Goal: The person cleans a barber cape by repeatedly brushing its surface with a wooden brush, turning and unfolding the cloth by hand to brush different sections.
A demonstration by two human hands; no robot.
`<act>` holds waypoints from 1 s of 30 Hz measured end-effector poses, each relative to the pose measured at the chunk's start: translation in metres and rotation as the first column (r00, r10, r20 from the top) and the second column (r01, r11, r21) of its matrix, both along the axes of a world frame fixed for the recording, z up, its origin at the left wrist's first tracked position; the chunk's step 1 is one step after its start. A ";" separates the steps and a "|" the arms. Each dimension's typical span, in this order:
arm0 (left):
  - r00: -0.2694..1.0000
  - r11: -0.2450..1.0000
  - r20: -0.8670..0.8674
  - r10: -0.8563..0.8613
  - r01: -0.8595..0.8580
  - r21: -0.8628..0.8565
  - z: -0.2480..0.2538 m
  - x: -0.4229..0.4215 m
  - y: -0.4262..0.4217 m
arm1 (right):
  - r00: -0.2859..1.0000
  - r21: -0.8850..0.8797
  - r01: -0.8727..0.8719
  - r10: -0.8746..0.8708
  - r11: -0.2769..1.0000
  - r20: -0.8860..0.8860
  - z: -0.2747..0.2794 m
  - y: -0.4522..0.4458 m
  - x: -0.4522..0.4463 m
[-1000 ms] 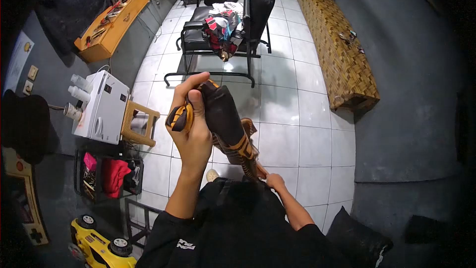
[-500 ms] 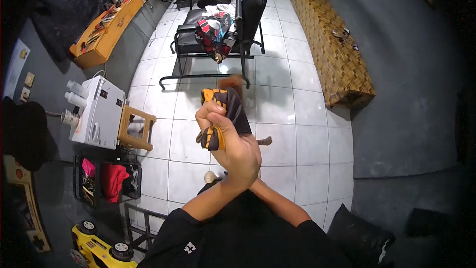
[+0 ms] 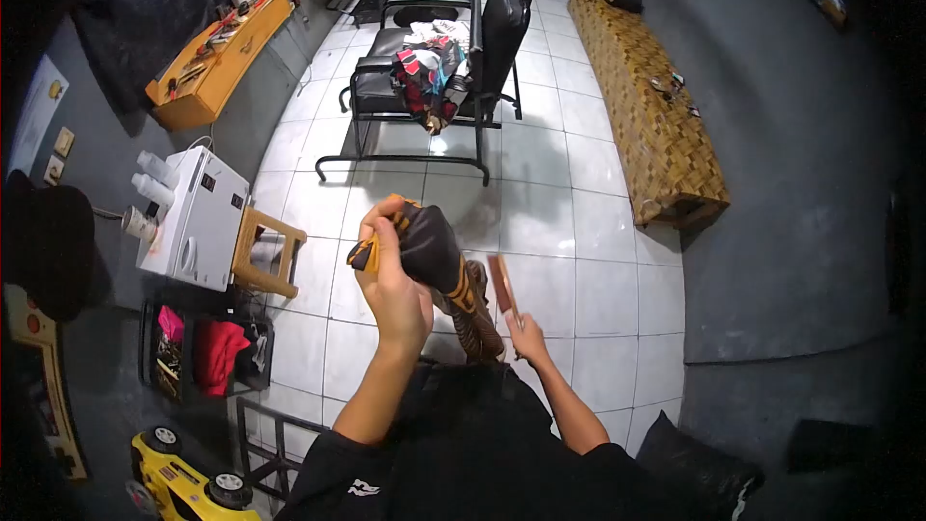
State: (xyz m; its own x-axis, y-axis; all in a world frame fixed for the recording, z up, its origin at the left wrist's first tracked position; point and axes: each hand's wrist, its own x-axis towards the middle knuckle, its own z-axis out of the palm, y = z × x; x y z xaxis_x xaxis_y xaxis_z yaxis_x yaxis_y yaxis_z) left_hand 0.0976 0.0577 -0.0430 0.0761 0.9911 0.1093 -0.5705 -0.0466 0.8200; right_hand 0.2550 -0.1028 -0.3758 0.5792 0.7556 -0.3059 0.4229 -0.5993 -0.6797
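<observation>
My left hand [image 3: 394, 294] is closed round one end of a black and orange fabric item [image 3: 429, 246], held up in front of my body. Its lower part, brown and ribbed or patterned, hangs down toward my waist. To its right, my right hand [image 3: 526, 336] grips the handle of a brush [image 3: 503, 286] with a reddish-brown head, held upright. A small gap separates the brush from the fabric.
A black chair [image 3: 381, 87] holding a pile of clothes [image 3: 434, 72] stands ahead. On the right is a long woven-pattern bench [image 3: 656, 106]. To the left are a white cabinet [image 3: 198, 222], a stool [image 3: 270, 251], a rack [image 3: 207, 352] and a yellow toy car [image 3: 188, 482].
The left hand has moved left and the fabric now hangs beside it. The right hand, hidden behind the left half a second ago, shows at the right with the brush.
</observation>
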 end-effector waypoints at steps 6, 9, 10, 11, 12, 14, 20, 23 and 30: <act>0.955 0.994 -0.274 -0.110 0.108 -0.022 -0.029 -0.007 -0.003 | 0.848 0.422 0.163 0.092 0.892 -0.522 0.170 0.049 -0.025; 0.919 0.973 -0.322 -0.229 0.225 -0.052 -0.033 -0.011 -0.006 | 0.902 0.664 0.039 0.260 0.747 -0.344 0.210 0.061 -0.039; 0.888 0.960 -0.365 -0.278 0.274 -0.064 -0.033 -0.014 -0.006 | 0.905 0.644 -0.043 0.303 0.764 -0.298 0.203 0.061 -0.035; 0.872 0.950 -0.381 -0.307 0.304 -0.070 -0.034 -0.017 -0.006 | 0.893 0.651 -0.019 0.306 0.758 -0.330 0.206 0.062 -0.037; 0.854 0.940 -0.397 -0.336 0.333 -0.077 -0.035 -0.020 -0.007 | 0.878 0.658 0.006 0.311 0.753 -0.363 0.222 0.064 -0.042; 0.822 0.929 -0.447 -0.352 0.367 -0.055 -0.038 -0.023 -0.005 | 0.875 0.681 0.037 0.305 0.731 -0.376 0.224 0.072 -0.046; 0.716 0.882 -0.591 -0.372 0.471 0.015 -0.051 -0.033 -0.002 | 0.844 0.639 -0.064 0.384 0.766 -0.375 0.245 0.080 -0.040; 0.693 0.883 -0.631 -0.347 0.469 0.029 -0.047 -0.034 -0.001 | 0.756 0.669 -0.127 0.509 0.732 -0.413 0.254 0.081 -0.045; 0.674 0.878 -0.722 -0.155 0.429 0.213 -0.051 -0.033 0.006 | 0.856 0.646 -0.117 0.407 0.754 -0.320 0.243 0.078 -0.044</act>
